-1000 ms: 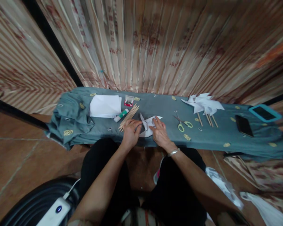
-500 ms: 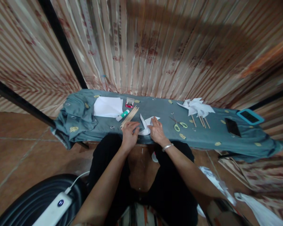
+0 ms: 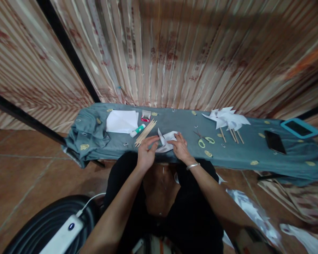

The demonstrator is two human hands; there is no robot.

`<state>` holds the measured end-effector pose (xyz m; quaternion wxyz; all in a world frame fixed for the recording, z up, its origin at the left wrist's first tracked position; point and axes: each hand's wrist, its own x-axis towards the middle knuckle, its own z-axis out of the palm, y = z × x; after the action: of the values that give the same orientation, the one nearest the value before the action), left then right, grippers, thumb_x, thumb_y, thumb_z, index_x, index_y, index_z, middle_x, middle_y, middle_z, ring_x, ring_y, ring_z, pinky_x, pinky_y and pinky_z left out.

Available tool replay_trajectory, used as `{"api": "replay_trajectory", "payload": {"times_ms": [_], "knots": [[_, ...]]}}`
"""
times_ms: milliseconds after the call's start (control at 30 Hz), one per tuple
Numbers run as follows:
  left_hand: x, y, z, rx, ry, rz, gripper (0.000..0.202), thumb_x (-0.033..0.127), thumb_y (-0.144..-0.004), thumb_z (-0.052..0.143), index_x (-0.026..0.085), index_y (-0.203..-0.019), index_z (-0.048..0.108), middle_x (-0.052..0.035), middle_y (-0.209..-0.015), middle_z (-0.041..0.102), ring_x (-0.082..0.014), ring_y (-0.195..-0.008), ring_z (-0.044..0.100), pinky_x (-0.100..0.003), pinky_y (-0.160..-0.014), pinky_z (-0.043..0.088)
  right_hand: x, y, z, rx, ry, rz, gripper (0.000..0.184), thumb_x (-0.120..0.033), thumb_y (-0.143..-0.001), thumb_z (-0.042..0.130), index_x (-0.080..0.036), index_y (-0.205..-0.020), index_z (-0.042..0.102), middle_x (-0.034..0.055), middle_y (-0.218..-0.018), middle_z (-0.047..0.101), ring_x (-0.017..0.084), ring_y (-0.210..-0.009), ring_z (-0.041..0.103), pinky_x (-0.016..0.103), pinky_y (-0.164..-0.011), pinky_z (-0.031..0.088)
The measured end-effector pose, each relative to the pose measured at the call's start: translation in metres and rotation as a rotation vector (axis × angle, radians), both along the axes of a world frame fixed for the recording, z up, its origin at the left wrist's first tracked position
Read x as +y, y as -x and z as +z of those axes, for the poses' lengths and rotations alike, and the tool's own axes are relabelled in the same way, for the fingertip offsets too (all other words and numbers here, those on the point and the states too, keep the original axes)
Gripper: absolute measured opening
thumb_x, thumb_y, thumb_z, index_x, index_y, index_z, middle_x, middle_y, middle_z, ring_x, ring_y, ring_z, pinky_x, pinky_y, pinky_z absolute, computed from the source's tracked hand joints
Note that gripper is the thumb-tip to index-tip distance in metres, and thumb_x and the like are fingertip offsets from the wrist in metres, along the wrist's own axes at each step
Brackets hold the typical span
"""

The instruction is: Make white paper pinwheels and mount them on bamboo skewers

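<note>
Several pinwheels (image 3: pixel 228 118) lie finished well right of the right grip (image 3: pixel 180 150), pressed flat-open on a half-folded paper (image 3: pixel 167 141) whose edge the loosely open left grip (image 3: pixel 145 155) touches; sticks (image 3: pixel 145 132) and sheets (image 3: pixel 122 121) lie unused beyond.

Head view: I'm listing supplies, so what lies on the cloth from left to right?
Paper stack, sticks, folded paper, scissors, pinwheels, phone, tablet.

Paper, wood, cloth, metal
Matt white paper (image 3: pixel 167 140) at the right hand (image 3: pixel 180 150); bare wooden sticks (image 3: pixel 145 132) just beyond the left hand (image 3: pixel 145 153); matt cloth (image 3: pixel 180 123) under both; shiny metal bangle (image 3: pixel 193 165) behind the right.
</note>
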<state>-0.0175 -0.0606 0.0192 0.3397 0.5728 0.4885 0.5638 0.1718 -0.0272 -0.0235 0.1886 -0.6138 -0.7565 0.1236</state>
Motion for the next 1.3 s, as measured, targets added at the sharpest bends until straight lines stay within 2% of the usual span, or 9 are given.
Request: {"api": "replay_trajectory", "payload": {"times_ms": [167,300,400,500,667,800,933,1133,1300], "knots": [[0.011,-0.002,-0.021,-0.282,0.242,0.024,0.036,0.019,-0.075,0.065,0.018,-0.111,0.069,-0.0111,-0.121,0.068,-0.0256,-0.116,0.060,-0.044,-0.106,0.040,-0.004,0.005,0.009,-0.092,0.017,0.029,0.048,-0.003,-0.080,0.045,-0.019,-0.119,0.068,0.0174,-0.152,0.038,0.032,-0.147,0.018,0.054,-0.112,0.024],[0.020,-0.005,-0.031,-0.493,0.379,0.021,0.046,0.014,-0.070,0.067,0.017,-0.116,0.065,-0.0129,-0.124,0.065,-0.0247,-0.117,0.060,-0.042,-0.106,0.041,-0.003,0.006,0.021,-0.160,0.060,0.067,0.043,-0.009,-0.083,0.048,-0.020,-0.120,0.068,0.0165,-0.154,0.035,0.032,-0.148,0.016,0.055,-0.112,0.022],[0.022,-0.001,-0.037,-0.535,0.403,-0.001,0.045,0.016,-0.067,0.072,0.018,-0.112,0.066,-0.0116,-0.121,0.067,-0.0248,-0.117,0.060,-0.043,-0.107,0.040,-0.002,0.004,0.030,-0.202,0.113,0.113,0.040,-0.017,-0.084,0.051,-0.019,-0.121,0.067,0.0160,-0.156,0.032,0.033,-0.148,0.014,0.057,-0.112,0.020],[0.021,0.007,-0.043,-0.548,0.411,-0.022,0.045,0.021,-0.064,0.076,0.017,-0.108,0.068,-0.0117,-0.119,0.068,-0.0255,-0.116,0.061,-0.043,-0.107,0.039,-0.003,0.004,0.035,-0.234,0.124,0.189,0.047,-0.025,-0.079,0.059,-0.015,-0.125,0.063,0.0197,-0.156,0.029,0.034,-0.148,0.012,0.056,-0.112,0.020],[0.018,0.016,-0.049,-0.567,0.448,-0.060,0.050,0.033,-0.060,0.081,0.015,-0.106,0.068,-0.0145,-0.120,0.067,-0.0274,-0.109,0.065,-0.046,-0.104,0.042,-0.008,0.005,0.026,-0.215,0.028,0.205,0.051,-0.022,-0.074,0.062,-0.011,-0.124,0.062,0.0232,-0.155,0.030,0.034,-0.148,0.014,0.056,-0.112,0.021],[0.019,0.010,-0.049,-0.568,0.462,-0.073,0.052,0.030,-0.061,0.082,0.017,-0.108,0.066,-0.0132,-0.118,0.068,-0.0269,-0.110,0.064,-0.045,-0.104,0.043,-0.010,0.005,0.011,-0.155,-0.078,0.140,0.042,-0.014,-0.081,0.051,-0.013,-0.120,0.065,0.0211,-0.152,0.036,0.034,-0.147,0.018,0.056,-0.110,0.026],[0.024,-0.001,-0.043,-0.645,0.544,-0.070,0.054,0.021,-0.060,0.081,0.017,-0.111,0.063,-0.0105,-0.108,0.071,-0.0243,-0.110,0.064,-0.041,-0.104,0.042,-0.009,0.004,0.005,-0.122,-0.111,0.122,0.042,-0.008,-0.083,0.045,-0.015,-0.119,0.067,0.0192,-0.150,0.040,0.034,-0.147,0.019,0.055,-0.109,0.026],[0.029,-0.014,-0.023,-0.817,0.742,-0.172,0.044,0.023,-0.066,0.080,0.015,-0.106,0.063,-0.0064,-0.089,0.073,-0.0174,-0.084,0.069,-0.034,-0.090,0.050,-0.011,0.005,0.011,-0.007,-0.062,0.074,0.045,-0.008,-0.084,0.044,-0.023,-0.119,0.067,0.0138,-0.151,0.040,0.033,-0.147,0.018,0.056,-0.109,0.027],[0.029,-0.021,-0.019,-0.812,0.779,-0.324,0.035,0.035,-0.065,0.080,0.014,-0.092,0.070,-0.0066,-0.088,0.073,-0.0187,-0.082,0.068,-0.031,-0.081,0.051,-0.019,0.008,0.019,0.007,-0.093,0.108,0.042,-0.010,-0.086,0.043,-0.022,-0.120,0.066,0.0120,-0.152,0.038,0.029,-0.148,0.016,0.052,-0.111,0.025]]}}
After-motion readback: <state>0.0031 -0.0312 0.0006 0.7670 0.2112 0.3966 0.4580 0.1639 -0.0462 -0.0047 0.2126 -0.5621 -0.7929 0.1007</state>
